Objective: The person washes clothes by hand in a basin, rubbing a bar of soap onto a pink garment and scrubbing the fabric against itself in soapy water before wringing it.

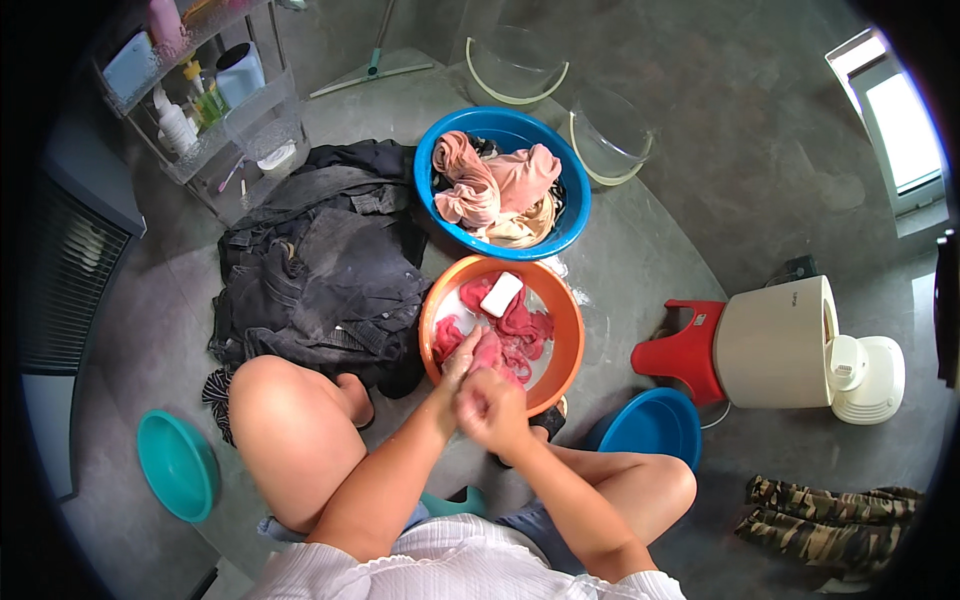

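Note:
Between my knees stands an orange plastic basin [574, 337] with wet red cloth [517, 319] and some water in it. A white bar of soap [501, 294] lies on the cloth near the far side. Over the near part of the basin, my left hand [459, 367] and my right hand [487, 409] press together on a bunched part of the red cloth, which shows between the fingers. My right hand is curled and slightly blurred, and it partly covers the cloth.
Beyond is a blue basin [577, 229] of pink and cream clothes [517, 176]. Dark clothes [322, 277] are heaped to the left. A teal basin [176, 465], another blue basin [652, 427], a beige appliance [772, 345] on a red stool [686, 352] and a bottle rack [202, 105] stand around.

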Demonstrator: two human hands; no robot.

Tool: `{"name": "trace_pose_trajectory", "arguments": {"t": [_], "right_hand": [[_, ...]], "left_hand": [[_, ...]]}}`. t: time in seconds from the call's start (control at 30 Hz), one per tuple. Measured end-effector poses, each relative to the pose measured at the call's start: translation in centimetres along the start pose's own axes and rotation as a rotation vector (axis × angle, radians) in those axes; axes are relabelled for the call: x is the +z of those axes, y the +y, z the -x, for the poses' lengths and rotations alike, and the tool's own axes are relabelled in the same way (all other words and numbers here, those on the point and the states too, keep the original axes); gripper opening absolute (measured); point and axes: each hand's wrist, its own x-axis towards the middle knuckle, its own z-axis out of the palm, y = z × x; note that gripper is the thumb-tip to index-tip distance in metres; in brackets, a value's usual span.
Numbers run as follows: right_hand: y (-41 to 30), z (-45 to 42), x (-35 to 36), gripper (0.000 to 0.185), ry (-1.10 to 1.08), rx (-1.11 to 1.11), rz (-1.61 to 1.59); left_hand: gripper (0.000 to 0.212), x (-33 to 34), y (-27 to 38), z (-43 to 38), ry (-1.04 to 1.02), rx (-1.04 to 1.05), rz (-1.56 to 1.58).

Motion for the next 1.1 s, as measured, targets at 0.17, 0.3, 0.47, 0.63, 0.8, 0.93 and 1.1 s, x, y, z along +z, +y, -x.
{"name": "trace_pose_trajectory", "arguments": {"t": [0.17,0.3,0.47,0.63,0.8,0.93,1.1], "right_hand": [[1.3,-4.0,-1.0,0.044,0.040,0.326,0.273],[7.3,-2.3,-4.2,0.035,0.085,0.433,0.362],[2.0,0.6,-1.2,0.023,0.110,0.222,0.079],[-1.3,-3.0,1.6,0.035,0.053,0.030,0.431],[9.6,0.3,-3.5,0.036,0.153,0.347,0.371],[8.7,-2.0,-1.2,0.015,0.264,0.155,0.005],[-0.9,-2.2,0.2,0.009,0.058,0.295,-0.186]], "left_hand": [[0.038,-1.5,1.7,-1.4,-0.415,0.017,-0.085],[0.038,5.3,-3.5,0.4,0.145,0.031,-0.218],[0.042,4.5,-4.2,1.9,0.074,-0.067,-0.120],[0.045,-4.4,4.3,-2.3,-0.466,-0.127,-0.104],[0.056,5.4,-2.0,-0.3,0.060,-0.033,-0.375],[0.070,5.4,-1.4,1.9,-0.132,-0.050,-0.309],[0.077,-0.5,2.5,-0.4,0.135,0.014,-0.207]]}}
